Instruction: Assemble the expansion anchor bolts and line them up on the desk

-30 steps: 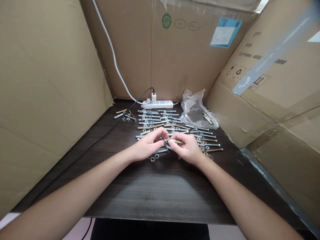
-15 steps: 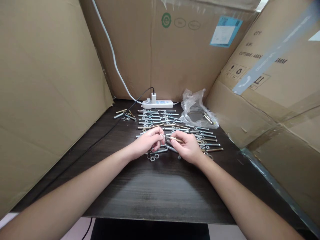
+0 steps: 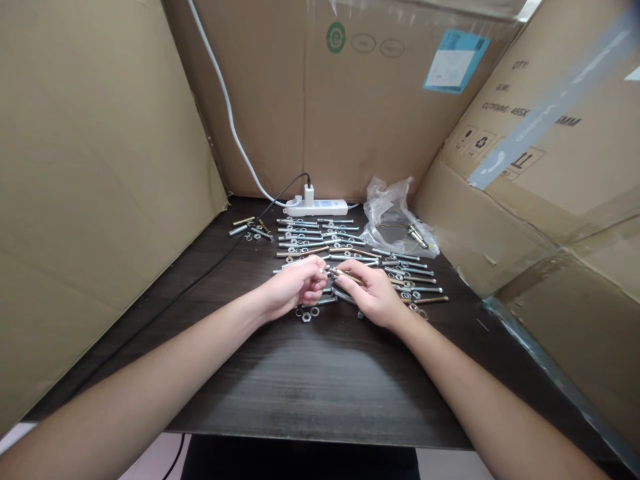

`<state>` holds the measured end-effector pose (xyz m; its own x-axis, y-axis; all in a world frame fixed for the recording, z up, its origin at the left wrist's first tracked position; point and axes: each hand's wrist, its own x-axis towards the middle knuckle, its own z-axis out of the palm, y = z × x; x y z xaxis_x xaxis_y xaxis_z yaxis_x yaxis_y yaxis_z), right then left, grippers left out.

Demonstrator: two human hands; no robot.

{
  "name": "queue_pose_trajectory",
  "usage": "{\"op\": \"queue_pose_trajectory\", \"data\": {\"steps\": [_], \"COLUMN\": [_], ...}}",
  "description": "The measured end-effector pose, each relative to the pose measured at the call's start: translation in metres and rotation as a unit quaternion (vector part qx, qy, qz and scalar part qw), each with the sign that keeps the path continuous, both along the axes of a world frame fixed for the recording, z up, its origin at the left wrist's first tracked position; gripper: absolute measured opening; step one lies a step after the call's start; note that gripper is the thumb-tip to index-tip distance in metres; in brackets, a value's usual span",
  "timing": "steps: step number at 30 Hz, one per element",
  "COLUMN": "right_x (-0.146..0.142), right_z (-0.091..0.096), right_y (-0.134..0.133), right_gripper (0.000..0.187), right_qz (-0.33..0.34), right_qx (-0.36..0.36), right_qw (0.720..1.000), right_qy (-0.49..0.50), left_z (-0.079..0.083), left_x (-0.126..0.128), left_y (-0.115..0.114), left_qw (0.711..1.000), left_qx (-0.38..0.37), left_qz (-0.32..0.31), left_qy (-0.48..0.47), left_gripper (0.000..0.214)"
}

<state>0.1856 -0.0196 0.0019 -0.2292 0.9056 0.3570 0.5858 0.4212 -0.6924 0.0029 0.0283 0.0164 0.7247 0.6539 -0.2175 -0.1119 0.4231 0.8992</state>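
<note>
My left hand (image 3: 295,287) and my right hand (image 3: 373,297) meet over the middle of a dark wooden table (image 3: 310,387). A brass-coloured bolt (image 3: 346,275) is pinched in my right fingers, its end pointing left. At that end my left fingers are closed on a small part too tiny to name. Behind and around both hands lie rows of several bolts, nuts and washers (image 3: 320,237). A few loose nuts (image 3: 307,313) sit just below my left hand.
Cardboard boxes wall the table on the left (image 3: 100,173), back (image 3: 325,100) and right (image 3: 540,167). A white power strip (image 3: 316,207) with a plugged charger lies at the back. A crumpled clear plastic bag (image 3: 397,220) holding some hardware lies right of it. A small bolt cluster (image 3: 250,229) lies back left.
My left hand has curled tighter and shifted slightly left at the bolt's end. The right hand has kept its hold on the bolt, almost unmoved.
</note>
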Motion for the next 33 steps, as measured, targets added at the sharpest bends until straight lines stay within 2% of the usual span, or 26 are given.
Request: {"op": "queue_pose_trajectory", "data": {"steps": [6,9,11,14,19,24,26,28,33], "right_x": [-0.001,0.000,0.001,0.002,0.001,0.015,0.029,0.048,0.082], "right_z": [-0.004,-0.004,-0.002,0.000,0.010,0.033,0.041,0.046,0.041], "right_y": [0.002,0.003,0.002,0.000,-0.005,-0.010,-0.013,-0.017,-0.026], "right_gripper": [0.024,0.025,0.024,0.025,0.030,0.029,0.021,0.016,0.014], "right_qz": [0.032,0.014,-0.002,-0.006,-0.020,-0.081,-0.094,-0.077,0.018], "right_qx": [-0.002,0.018,0.038,0.055,0.057,0.033,0.002,-0.055,-0.187], "right_qw": [0.999,1.000,0.999,0.998,0.993,0.971,0.962,0.963,0.963], "right_qy": [0.024,0.007,-0.012,-0.041,-0.098,-0.224,-0.258,-0.250,-0.192], "left_z": [-0.001,-0.001,-0.001,0.000,0.001,0.004,0.004,0.004,0.003], "left_x": [-0.001,-0.001,-0.001,0.002,0.004,-0.001,-0.003,-0.004,-0.002], "left_y": [0.003,0.003,0.001,-0.005,-0.010,-0.002,0.002,0.004,-0.008], "left_qw": [0.999,0.999,0.999,0.999,0.978,0.957,0.945,0.927,0.880], "left_qx": [-0.026,-0.036,-0.030,0.035,0.194,0.266,0.298,0.341,0.422], "left_qz": [-0.007,-0.010,-0.018,-0.027,-0.001,0.012,0.033,0.038,-0.052], "left_qy": [-0.018,-0.024,-0.008,0.028,0.070,0.115,0.132,0.153,0.213], "left_gripper": [0.009,0.004,0.011,0.022,0.023,0.024,0.022,0.019,0.015]}}
